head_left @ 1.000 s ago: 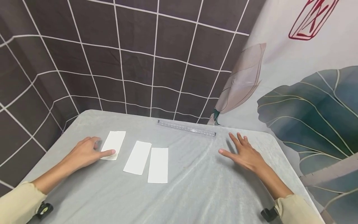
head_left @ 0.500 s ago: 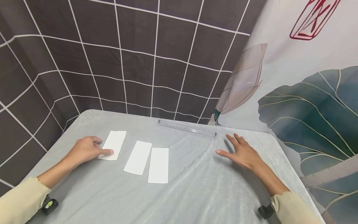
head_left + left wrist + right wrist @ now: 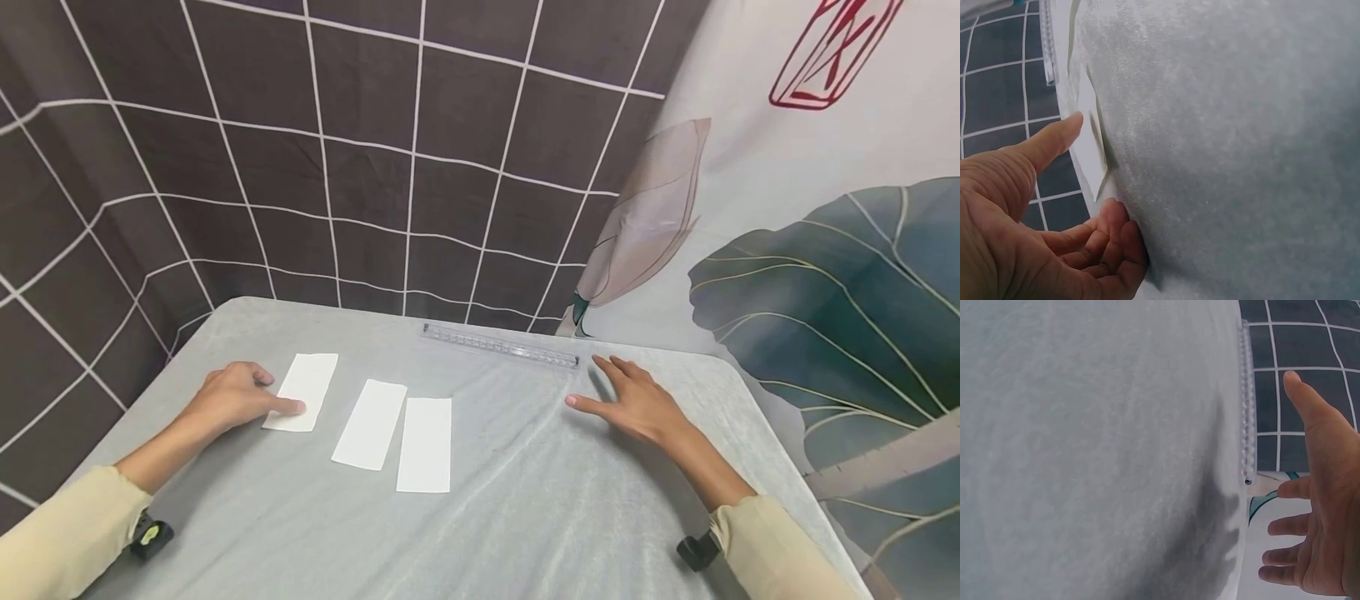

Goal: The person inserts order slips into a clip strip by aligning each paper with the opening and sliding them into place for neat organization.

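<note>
Three white paper rectangles lie on the cloth-covered table in the head view: a left one [image 3: 311, 379], a middle one [image 3: 371, 425] and a right one [image 3: 424, 446]. My left hand [image 3: 234, 395] is at the left paper, its thumb extended over that paper's lower left part. Whether the thumb touches it I cannot tell. In the left wrist view, the fingers [image 3: 1107, 256] curl loosely beside the paper [image 3: 1090, 137] and hold nothing. My right hand [image 3: 637, 404] hovers over the table's right side with spread fingers, casting a shadow on the cloth and holding nothing.
A long clear plastic case or strip [image 3: 498, 345] lies along the table's back edge. The grey cloth-covered table [image 3: 540, 517] borders a dark gridded curtain [image 3: 360, 175] behind and a leaf-patterned curtain [image 3: 810, 308] on the right.
The right hand has drifted left, toward the plastic strip's right end. The left hand has shifted slightly, its fingers a little more curled. All three papers stay in place.
</note>
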